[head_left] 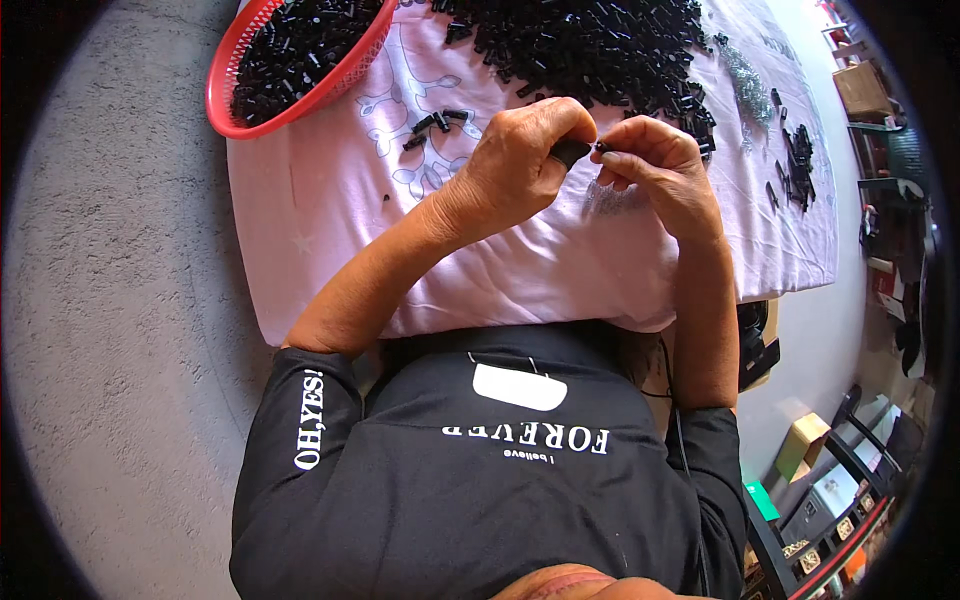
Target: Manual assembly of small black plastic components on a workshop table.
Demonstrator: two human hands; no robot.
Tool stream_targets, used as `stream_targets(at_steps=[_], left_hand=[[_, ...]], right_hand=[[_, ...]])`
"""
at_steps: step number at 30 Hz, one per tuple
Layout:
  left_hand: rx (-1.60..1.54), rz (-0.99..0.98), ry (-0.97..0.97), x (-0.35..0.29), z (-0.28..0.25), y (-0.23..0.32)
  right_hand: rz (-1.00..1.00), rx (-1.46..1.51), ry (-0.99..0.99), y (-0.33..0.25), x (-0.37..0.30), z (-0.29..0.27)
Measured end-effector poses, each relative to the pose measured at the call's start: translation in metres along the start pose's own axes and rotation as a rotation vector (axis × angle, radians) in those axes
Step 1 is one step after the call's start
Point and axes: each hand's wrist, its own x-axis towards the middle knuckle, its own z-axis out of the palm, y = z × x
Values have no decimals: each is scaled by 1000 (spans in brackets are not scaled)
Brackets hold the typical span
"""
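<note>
The left hand [520, 155] grips a dark object [571, 153]; the right hand [662, 168] pinches a small black piece [601, 147]. Beyond, black pieces [590, 50] heap on pink cloth [540, 275].

Clock centred between left hand [530, 150] and right hand [660, 165], black mound [590, 45] blocking 12, red basket [250, 132] near 10, loose black pieces [440, 122] at 9, clear heap [748, 85] at 2, small black pile [800, 165] at 3, open pink cloth [560, 265] at 6 between forearms [385, 270]
</note>
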Motion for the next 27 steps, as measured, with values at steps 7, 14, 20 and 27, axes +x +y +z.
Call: stream_targets(at_steps=[7,14,20,27], left_hand=[[24,44,5,1,-1,1],[39,81,2,0,1,1],[-51,-58,-53,0,-3,2],[118,-91,62,5,-21,-18]], right_hand=[[-6,-3,-17,4,1,-1],[-37,-81,-37,8,2,-2],[-27,-23,-77,4,1,-4],[-50,68,23,2,0,-4]])
